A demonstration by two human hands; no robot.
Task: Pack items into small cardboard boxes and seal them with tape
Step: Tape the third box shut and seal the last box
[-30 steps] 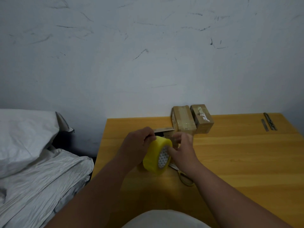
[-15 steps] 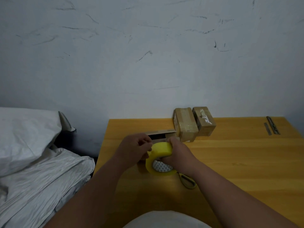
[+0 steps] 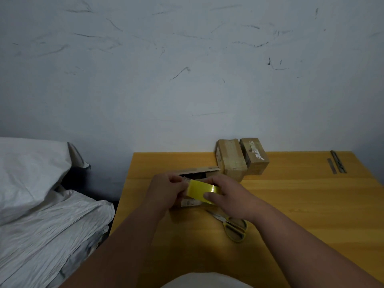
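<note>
Tape roll turned edge-on over the open box.
Your right hand (image 3: 226, 196) grips the tape roll (image 3: 202, 191), core now hidden; your left hand (image 3: 166, 190) pinches its end above the open box (image 3: 198, 172), mostly hidden.

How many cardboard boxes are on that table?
3. Two taped boxes, the left sealed box and the right sealed box, sit side by side at the table's far edge. An open box lies just behind both hands, partly hidden.

three cardboard boxes (image 3: 231, 161), one tape roll (image 3: 202, 190), one scissors (image 3: 232, 225)
</note>
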